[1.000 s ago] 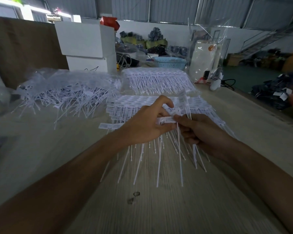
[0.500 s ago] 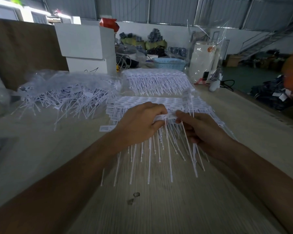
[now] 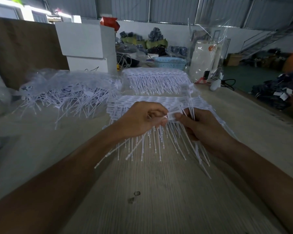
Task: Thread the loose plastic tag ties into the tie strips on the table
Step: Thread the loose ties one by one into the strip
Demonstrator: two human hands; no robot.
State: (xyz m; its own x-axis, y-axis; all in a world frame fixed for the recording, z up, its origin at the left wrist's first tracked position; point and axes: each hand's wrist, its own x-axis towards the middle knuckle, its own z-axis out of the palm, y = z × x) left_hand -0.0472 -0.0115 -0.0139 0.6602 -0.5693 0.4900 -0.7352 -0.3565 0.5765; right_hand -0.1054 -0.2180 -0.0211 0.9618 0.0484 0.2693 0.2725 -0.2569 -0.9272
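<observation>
A stack of white tie strips point(image 3: 142, 101) lies on the wooden table point(image 3: 159, 191) in front of me, thin tails hanging toward me. My left hand point(image 3: 142, 120) grips the near strip's edge, fingers curled over it. My right hand point(image 3: 203, 127) pinches a small white tag head point(image 3: 173, 115) against the left fingertips and also holds a few loose ties point(image 3: 190, 105) that stick up past its fingers. A heap of loose tag ties point(image 3: 66, 97) lies to the left, partly under clear plastic.
A second stack of strips point(image 3: 156, 76) lies farther back. White boxes point(image 3: 85, 46), a blue basket point(image 3: 170, 62) and a bagged white container point(image 3: 202, 61) stand at the table's far end. The table's right edge drops to a floor with dark bundles point(image 3: 270, 95).
Both hands stayed together at the near strip. The strip's tails have swung and fanned out to the left. The long tie held downward earlier is no longer below the hands.
</observation>
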